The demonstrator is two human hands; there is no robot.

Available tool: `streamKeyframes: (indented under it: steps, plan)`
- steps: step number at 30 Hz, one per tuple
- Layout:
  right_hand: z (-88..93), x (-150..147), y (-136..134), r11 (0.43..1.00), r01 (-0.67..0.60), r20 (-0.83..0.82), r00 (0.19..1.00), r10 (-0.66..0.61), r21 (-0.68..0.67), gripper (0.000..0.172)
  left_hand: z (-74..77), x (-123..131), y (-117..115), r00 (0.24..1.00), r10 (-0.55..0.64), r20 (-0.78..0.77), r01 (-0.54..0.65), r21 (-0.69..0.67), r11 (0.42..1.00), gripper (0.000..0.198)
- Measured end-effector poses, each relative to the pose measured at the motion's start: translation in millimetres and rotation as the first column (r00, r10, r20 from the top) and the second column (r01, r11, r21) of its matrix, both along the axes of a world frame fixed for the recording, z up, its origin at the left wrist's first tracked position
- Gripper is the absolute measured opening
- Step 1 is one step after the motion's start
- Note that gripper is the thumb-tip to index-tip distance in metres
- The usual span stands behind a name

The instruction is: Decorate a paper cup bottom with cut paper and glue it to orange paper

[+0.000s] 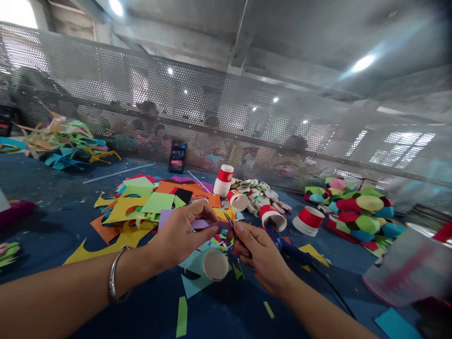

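My left hand (183, 233), with a metal bangle on its wrist, pinches a strip of purple paper (205, 224) between thumb and fingers. My right hand (256, 252) is closed on scissors (229, 220) whose blades meet the strip's end. Both hands hover just above a paper cup (215, 264) lying on its side on the blue table (52, 216). A glue gun (286, 247) with a black cord lies just right of my right hand.
Sheets and scraps of coloured paper (141, 202) cover the table ahead. Red-and-white cups (309, 220) and a heap of cup bottoms lie beyond. Coloured paper discs (360, 212) pile up at the right. A perforated metal screen (247, 117) closes off the back.
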State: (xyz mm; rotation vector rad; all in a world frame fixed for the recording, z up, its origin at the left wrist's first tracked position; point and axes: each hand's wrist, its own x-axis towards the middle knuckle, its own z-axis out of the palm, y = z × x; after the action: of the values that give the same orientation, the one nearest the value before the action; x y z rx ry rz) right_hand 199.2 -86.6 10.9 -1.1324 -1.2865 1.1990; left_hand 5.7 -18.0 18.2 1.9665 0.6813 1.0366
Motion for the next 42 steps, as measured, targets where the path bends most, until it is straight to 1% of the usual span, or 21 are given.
streamKeyframes:
  steps: [4,13,16,23,30,33,35,39,42]
  plan:
    - [-0.1,0.2,-0.9,1.000,-0.002,0.004,1.000,0.002,-0.006,0.044,0.5,0.9,-0.5,1.000,-0.024,0.006,0.024,-0.036,0.999,0.015]
    - [-0.2,2.4,-1.0,0.999,-0.033,-0.006,0.999,0.033,-0.026,0.045,0.1,0.4,1.5,0.999,-0.038,0.011,0.038,-0.016,0.999,0.014]
    - [-0.1,2.9,-0.7,0.999,-0.045,-0.007,0.999,0.044,-0.030,0.046,0.1,0.3,2.9,0.999,-0.039,0.004,0.039,-0.044,0.998,0.015]
    - [2.8,1.8,0.3,0.999,0.004,-0.028,1.000,-0.005,-0.035,0.047,1.5,1.3,4.8,0.998,-0.046,0.034,0.050,-0.111,0.993,0.021]
    - [2.6,0.4,0.1,0.997,0.057,-0.046,0.997,-0.060,-0.057,0.048,1.9,0.1,3.4,0.998,-0.022,0.056,0.024,-0.047,0.999,0.018]
    - [1.7,0.4,0.7,0.997,0.051,-0.044,0.998,-0.054,-0.063,0.048,1.0,0.6,2.7,0.994,-0.061,0.088,0.068,-0.080,0.994,0.013]
    - [0.7,0.5,1.0,0.997,0.041,-0.036,0.998,-0.043,-0.058,0.047,-0.5,1.8,2.9,0.990,-0.079,0.119,0.093,-0.114,0.989,0.013]
    - [-1.1,0.4,1.0,0.999,0.031,-0.025,0.999,-0.032,-0.033,0.046,-4.0,4.8,5.0,0.989,-0.040,0.144,0.067,-0.189,0.980,0.020]
    - [-1.4,0.4,1.3,0.999,0.032,-0.022,0.999,-0.033,-0.024,0.045,-5.4,5.6,6.7,0.988,-0.060,0.140,0.091,-0.220,0.971,0.018]
